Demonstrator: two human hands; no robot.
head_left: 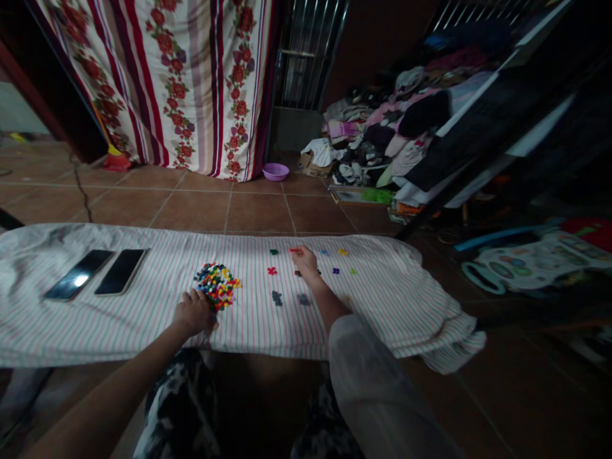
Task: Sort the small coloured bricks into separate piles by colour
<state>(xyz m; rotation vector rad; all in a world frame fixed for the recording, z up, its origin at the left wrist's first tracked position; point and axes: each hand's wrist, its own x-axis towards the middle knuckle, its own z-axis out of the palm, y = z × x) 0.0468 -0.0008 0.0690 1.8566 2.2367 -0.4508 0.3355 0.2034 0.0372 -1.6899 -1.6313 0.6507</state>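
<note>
A heap of small multicoloured plastic beads point(222, 284) lies on a striped cloth. At its near left edge rests my left hand point(194, 311), fingers apart and reaching down to the beads; nothing shows gripped in it. My right hand point(305, 260) is pinched closed over the far part of the cloth, with a red bead point(292, 250) at its fingertips. Around it are small same-coloured clusters: green point(273, 252), red point(272, 271), yellow point(343, 252), blue point(324, 252), dark blue point(336, 271), lime point(353, 271) and two grey ones, left point(277, 298) and right point(303, 299). My right hand partly covers a brown cluster point(298, 273).
Two dark phones, left point(81, 274) and right point(122, 271), lie on the striped cloth point(157, 319). Beyond on the tiled floor are a purple basin point(276, 171), a floral curtain point(191, 83), a red dustpan point(117, 161) and a large clothes pile point(377, 127).
</note>
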